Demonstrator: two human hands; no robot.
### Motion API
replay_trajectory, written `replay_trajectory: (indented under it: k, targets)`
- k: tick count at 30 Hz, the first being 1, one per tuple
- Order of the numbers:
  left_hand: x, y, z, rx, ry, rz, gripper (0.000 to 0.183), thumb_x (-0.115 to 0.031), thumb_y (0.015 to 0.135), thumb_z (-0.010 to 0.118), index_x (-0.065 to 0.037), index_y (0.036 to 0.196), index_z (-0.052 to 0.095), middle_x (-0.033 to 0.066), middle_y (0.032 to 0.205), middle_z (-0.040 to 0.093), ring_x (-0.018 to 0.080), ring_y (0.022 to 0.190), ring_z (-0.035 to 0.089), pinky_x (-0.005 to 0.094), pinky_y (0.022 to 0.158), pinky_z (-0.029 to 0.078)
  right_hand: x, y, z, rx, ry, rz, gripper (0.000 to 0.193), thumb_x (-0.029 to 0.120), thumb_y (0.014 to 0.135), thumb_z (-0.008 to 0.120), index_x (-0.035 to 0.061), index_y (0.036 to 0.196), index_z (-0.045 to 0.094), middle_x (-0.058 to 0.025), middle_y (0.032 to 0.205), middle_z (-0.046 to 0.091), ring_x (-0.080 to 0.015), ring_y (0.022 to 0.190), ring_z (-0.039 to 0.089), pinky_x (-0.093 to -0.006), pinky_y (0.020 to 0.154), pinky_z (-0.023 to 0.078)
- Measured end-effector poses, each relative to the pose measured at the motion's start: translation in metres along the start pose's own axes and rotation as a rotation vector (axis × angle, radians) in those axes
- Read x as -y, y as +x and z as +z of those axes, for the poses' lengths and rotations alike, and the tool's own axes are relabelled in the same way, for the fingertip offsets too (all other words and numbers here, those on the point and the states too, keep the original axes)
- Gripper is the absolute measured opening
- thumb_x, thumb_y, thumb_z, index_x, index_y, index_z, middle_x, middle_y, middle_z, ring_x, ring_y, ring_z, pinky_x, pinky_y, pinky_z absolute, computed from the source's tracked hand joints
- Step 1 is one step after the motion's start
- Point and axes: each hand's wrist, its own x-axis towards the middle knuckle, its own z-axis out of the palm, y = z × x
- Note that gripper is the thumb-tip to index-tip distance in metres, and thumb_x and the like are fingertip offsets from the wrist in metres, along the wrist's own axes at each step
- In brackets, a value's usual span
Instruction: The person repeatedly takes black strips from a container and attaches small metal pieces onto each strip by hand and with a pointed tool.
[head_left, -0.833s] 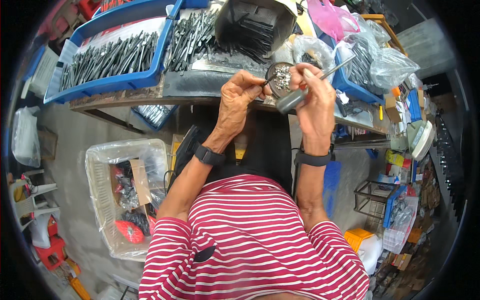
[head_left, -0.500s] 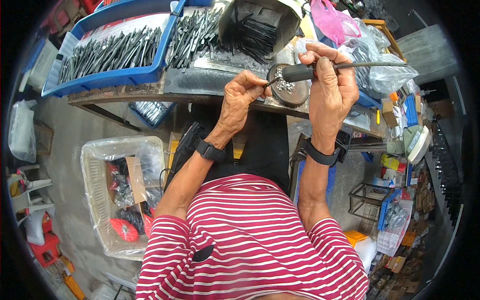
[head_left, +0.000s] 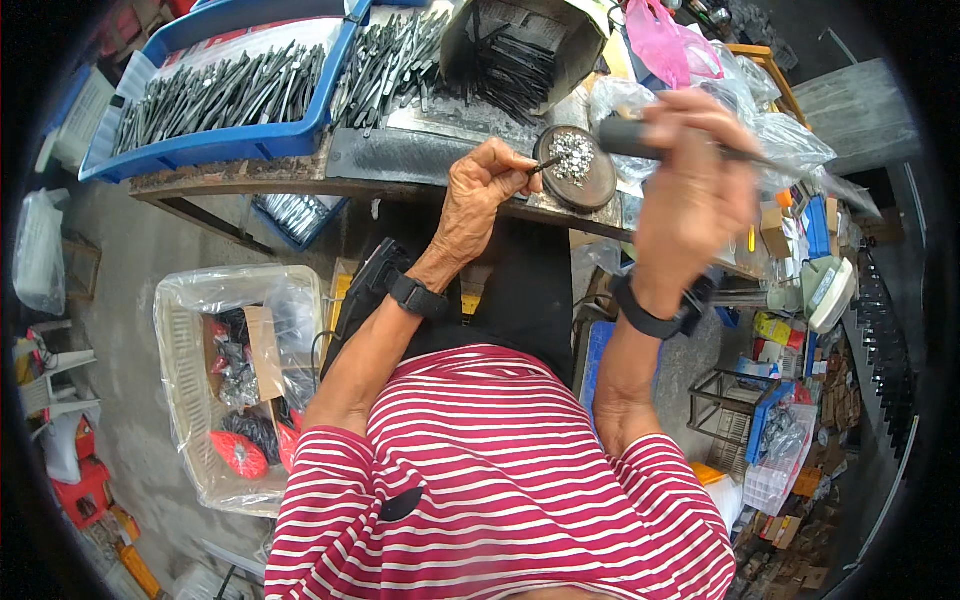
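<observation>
Right hand [head_left: 696, 185], tool [head_left: 630, 138]: swung right | left hand [head_left: 484, 188]: rod [head_left: 546, 165] | liner [head_left: 272, 42]: print illegible

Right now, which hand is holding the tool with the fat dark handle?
The right hand, which looks blurred here, grips the dark-handled tool; the left hand pinches only a small, thin dark piece.

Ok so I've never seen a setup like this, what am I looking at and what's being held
No machine here: these are a person's own bare hands. The camera sits on the person's head, looking down through a wide, bending lens. The left hand pinches a thin dark piece near a round brown disc bearing small silvery bits. The right hand, blurred, holds a tool with a thick dark end. On the workbench, slim dark pieces lie in a blue tray and beside it.
</observation>
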Motion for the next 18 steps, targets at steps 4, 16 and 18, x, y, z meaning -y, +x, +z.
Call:
replay_trajectory:
  k: [4, 16, 18]
  targets:
    - [0.000, -0.003, 0.002, 0.003, 0.048, -0.017, 0.006, -0.006, 0.080, 0.057, -0.003, 0.084, 0.055, 0.0074, 0.077, 0.060, 0.0131, 0.073, 0.055, 0.0247, 0.070, 0.044, -0.016, -0.025, 0.002, -0.019, 0.000, 0.191, 0.006, 0.004, 0.085, 0.051, -0.0012, 0.088, 0.048, -0.0102, 0.088, 0.056, -0.0114, 0.069, 0.053, -0.0247, 0.066, 0.045]
    - [-0.001, 0.000, 0.002, -0.025, 0.088, -0.022, 0.005, -0.005, 0.080, 0.056, -0.003, 0.085, 0.056, 0.0066, 0.077, 0.060, 0.0121, 0.071, 0.055, 0.0242, 0.069, 0.045, -0.022, -0.026, 0.007, 0.049, -0.037, 0.229, 0.005, 0.004, 0.085, 0.050, -0.0004, 0.086, 0.049, -0.0063, 0.087, 0.057, -0.0124, 0.068, 0.055, -0.0243, 0.064, 0.047]
    - [0.001, -0.002, 0.003, -0.019, 0.053, -0.013, 0.005, -0.005, 0.081, 0.056, -0.002, 0.085, 0.056, 0.0065, 0.076, 0.060, 0.0119, 0.070, 0.055, 0.0238, 0.069, 0.045, -0.027, -0.029, 0.006, -0.102, 0.121, 0.287, 0.005, 0.005, 0.085, 0.050, 0.0000, 0.085, 0.048, -0.0076, 0.084, 0.056, -0.0121, 0.068, 0.053, -0.0254, 0.066, 0.046]
